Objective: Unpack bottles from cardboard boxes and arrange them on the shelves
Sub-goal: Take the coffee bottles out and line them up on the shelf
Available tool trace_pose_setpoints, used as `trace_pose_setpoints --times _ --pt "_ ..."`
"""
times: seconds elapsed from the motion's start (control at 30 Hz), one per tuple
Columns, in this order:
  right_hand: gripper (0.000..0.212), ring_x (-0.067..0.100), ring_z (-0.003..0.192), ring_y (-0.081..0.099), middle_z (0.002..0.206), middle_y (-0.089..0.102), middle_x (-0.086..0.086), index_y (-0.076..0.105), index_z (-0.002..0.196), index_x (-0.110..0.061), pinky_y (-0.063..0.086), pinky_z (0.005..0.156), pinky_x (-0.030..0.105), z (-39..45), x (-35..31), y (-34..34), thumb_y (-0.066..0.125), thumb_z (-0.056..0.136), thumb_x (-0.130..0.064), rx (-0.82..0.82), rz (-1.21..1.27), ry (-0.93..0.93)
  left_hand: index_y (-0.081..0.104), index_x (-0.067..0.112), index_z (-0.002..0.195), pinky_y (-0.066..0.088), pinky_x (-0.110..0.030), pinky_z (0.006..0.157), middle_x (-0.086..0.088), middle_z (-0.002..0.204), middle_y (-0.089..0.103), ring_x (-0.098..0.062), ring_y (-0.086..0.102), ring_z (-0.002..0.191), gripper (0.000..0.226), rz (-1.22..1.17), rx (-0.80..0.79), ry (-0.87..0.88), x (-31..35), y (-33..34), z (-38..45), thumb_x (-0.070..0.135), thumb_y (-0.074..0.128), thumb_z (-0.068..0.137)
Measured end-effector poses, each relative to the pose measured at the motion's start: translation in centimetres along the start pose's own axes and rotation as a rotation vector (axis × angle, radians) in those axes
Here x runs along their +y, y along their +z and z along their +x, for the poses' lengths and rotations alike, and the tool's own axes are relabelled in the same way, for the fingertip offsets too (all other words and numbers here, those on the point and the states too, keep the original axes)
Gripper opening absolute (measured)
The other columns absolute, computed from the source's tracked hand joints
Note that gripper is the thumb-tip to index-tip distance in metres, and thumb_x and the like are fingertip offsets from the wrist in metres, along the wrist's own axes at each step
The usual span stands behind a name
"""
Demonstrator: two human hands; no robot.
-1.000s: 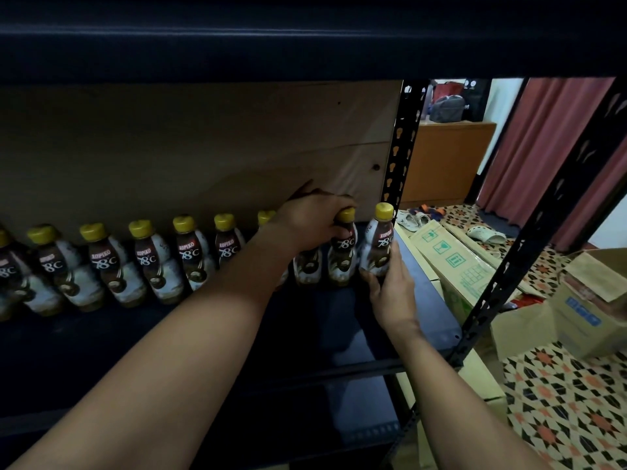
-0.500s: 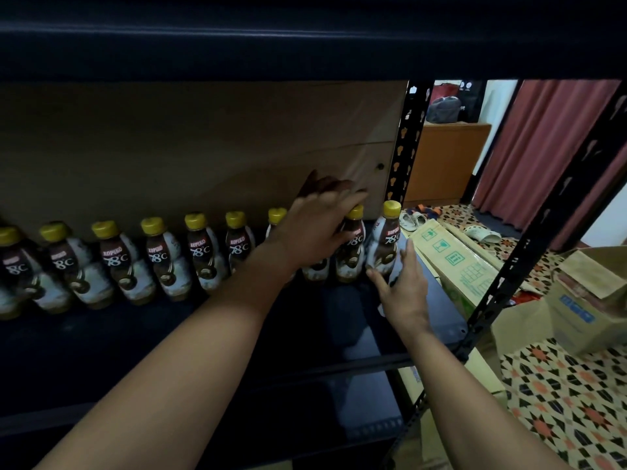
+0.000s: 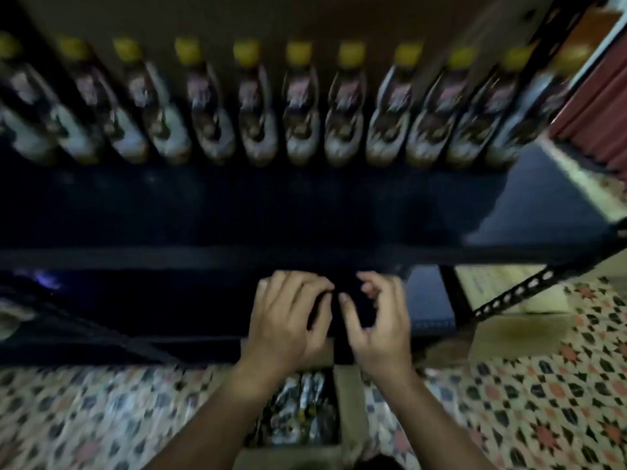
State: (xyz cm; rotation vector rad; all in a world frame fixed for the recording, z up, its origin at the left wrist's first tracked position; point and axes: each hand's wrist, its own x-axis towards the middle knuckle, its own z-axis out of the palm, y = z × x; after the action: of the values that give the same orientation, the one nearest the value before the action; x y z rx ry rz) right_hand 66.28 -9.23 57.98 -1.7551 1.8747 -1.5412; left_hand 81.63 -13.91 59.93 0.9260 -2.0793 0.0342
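A long row of yellow-capped brown-and-white bottles (image 3: 302, 106) stands along the back of the dark shelf (image 3: 305, 212), blurred by camera motion. My left hand (image 3: 288, 320) and my right hand (image 3: 380, 320) hover side by side below the shelf's front edge, fingers loosely curled, holding nothing. Beneath my wrists sits an open cardboard box (image 3: 349, 395) on the floor, with more bottles (image 3: 302, 412) inside it.
A perforated black shelf upright (image 3: 515, 293) slants at the right. A lower dark shelf level (image 3: 135, 310) lies behind my hands. Patterned floor tiles (image 3: 543, 401) spread left and right of the box. Red curtain (image 3: 597, 106) at far right.
Both hands have let go of the bottles at the right end of the row and dropped down to above the box. The view has tilted sharply downward.
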Motion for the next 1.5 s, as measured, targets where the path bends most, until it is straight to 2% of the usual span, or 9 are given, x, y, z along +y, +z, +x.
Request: trace_pose_setpoints --times 0.3,0.43,0.7,0.83,0.93,1.1,1.27,1.4,1.5 --pt "0.032 0.01 0.101 0.05 0.113 0.055 0.003 0.058 0.124 -0.013 0.036 0.085 0.018 -19.8 17.0 17.6 0.069 0.095 -0.02 -0.496 -0.122 0.306 0.062 0.008 0.125 0.046 -0.043 0.085 -0.014 0.115 0.063 -0.039 0.057 0.105 0.039 0.114 -0.695 -0.685 -15.2 11.6 -30.4 0.014 0.067 0.087" --pt "0.028 0.03 0.107 0.056 0.109 0.06 0.009 0.063 0.117 -0.012 0.047 0.093 0.04 -28.6 26.1 24.6 0.07 0.09 -0.02 -0.685 -0.211 0.403 0.051 0.015 0.139 0.048 -0.045 0.093 -0.015 0.134 0.055 -0.038 0.053 0.121 0.048 0.077 -0.881 -0.886 -19.4 18.3 -41.2 0.014 0.061 0.093" --pt "0.055 0.033 0.131 0.043 0.142 0.041 0.01 0.049 0.142 -0.02 0.042 0.109 0.043 -38.9 37.6 32.5 0.068 0.091 -0.024 -1.066 -0.526 0.438 0.022 0.013 0.158 0.048 -0.045 0.101 -0.023 0.138 0.054 -0.042 0.057 0.122 0.079 0.011 -1.121 -1.142 -24.1 28.9 -56.9 0.015 0.065 0.091" --pt "0.067 0.034 0.14 0.038 0.157 0.019 0.012 0.037 0.152 -0.022 0.043 0.109 0.042 -40.8 39.9 34.5 0.066 0.092 -0.015 -1.157 -0.608 0.384 0.01 0.005 0.16 0.045 -0.041 0.101 -0.025 0.144 0.051 -0.041 0.054 0.128 0.083 -0.003 -1.075 -1.405 -24.6 31.8 -60.9 0.016 0.063 0.098" --pt "0.074 0.035 0.143 0.032 0.161 0.016 0.016 0.031 0.156 -0.025 0.037 0.112 0.043 -41.5 40.8 35.6 0.064 0.092 -0.01 -1.192 -0.722 0.239 0.008 0.004 0.16 0.045 -0.043 0.103 -0.025 0.148 0.046 -0.041 0.05 0.131 0.085 -0.028 -1.006 -1.494 -25.1 33.0 -62.7 0.018 0.063 0.098" --pt "0.059 0.038 0.145 0.021 0.164 0.009 0.024 0.03 0.154 -0.023 0.022 0.116 0.045 -43.0 42.0 36.2 0.051 0.1 -0.019 -1.243 -0.887 0.038 -0.009 0.011 0.161 0.041 -0.043 0.107 -0.022 0.157 0.036 -0.04 0.043 0.138 0.103 -0.092 -1.003 -1.596 -25.9 34.2 -64.1 0.016 0.07 0.094" --pt "0.044 0.04 0.126 0.039 0.145 0.048 0.027 0.066 0.122 -0.025 0.035 0.102 0.048 -43.7 42.9 36.5 0.076 0.079 -0.024 -1.187 -0.958 -0.071 0.004 0.012 0.159 0.043 -0.046 0.106 -0.023 0.151 0.041 -0.04 0.047 0.133 0.089 -0.074 -0.904 -1.64 -26.0 34.9 -64.3 0.017 0.067 0.096" --pt "0.06 0.043 0.116 0.055 0.135 0.056 0.027 0.067 0.127 -0.025 0.047 0.094 0.054 -43.2 43.1 35.8 0.076 0.068 -0.017 -1.14 -0.863 -0.065 0.013 0.011 0.153 0.049 -0.044 0.092 -0.022 0.138 0.053 -0.04 0.057 0.12 0.077 0.02 -0.953 -1.54 -25.7 34.3 -64.1 0.022 0.065 0.097" --pt "0.06 0.043 0.131 0.042 0.146 0.045 0.023 0.055 0.14 -0.026 0.043 0.1 0.054 -42.6 42.9 35.6 0.075 0.083 -0.024 -1.023 -0.714 0.096 0.017 0.012 0.153 0.052 -0.046 0.095 -0.023 0.135 0.056 -0.04 0.06 0.119 0.078 0.045 -0.898 -1.448 -25.7 34.0 -63.5 0.015 0.067 0.094"
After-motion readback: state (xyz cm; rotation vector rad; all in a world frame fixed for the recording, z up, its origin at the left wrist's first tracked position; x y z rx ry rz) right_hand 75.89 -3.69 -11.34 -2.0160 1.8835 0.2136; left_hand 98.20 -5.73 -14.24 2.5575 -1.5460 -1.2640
